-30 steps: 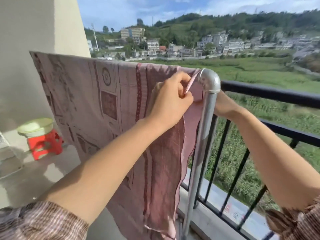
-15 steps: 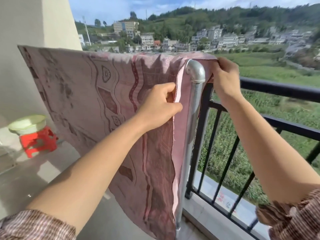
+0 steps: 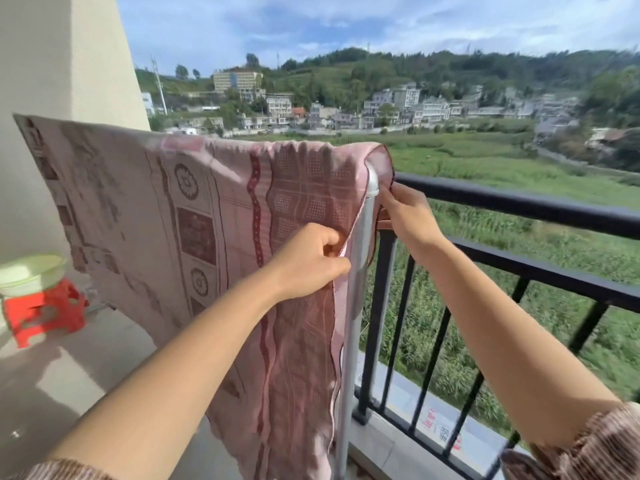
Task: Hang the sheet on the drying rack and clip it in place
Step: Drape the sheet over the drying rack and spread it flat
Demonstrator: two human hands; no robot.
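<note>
Fingers of the left hand (image 3: 311, 261) curl, pinching the near edge of the sheet (image 3: 207, 220), just beside the drying rack (image 3: 349, 358) post. The right hand (image 3: 408, 220) pinches the far edge behind the post. The sheet drapes over the rack top, above both hands; the railing (image 3: 519, 209) lies beyond.

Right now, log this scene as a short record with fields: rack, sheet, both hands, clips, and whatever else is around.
rack: silver metal tube, its post beside the black railing
sheet: pink, patterned, draped over the top bar and covering the corner
left hand: grips the sheet's near edge by the post
right hand: pinches the sheet's edge on the railing side of the post
clips: none visible
other: pale basin on a red stool, far left
</note>
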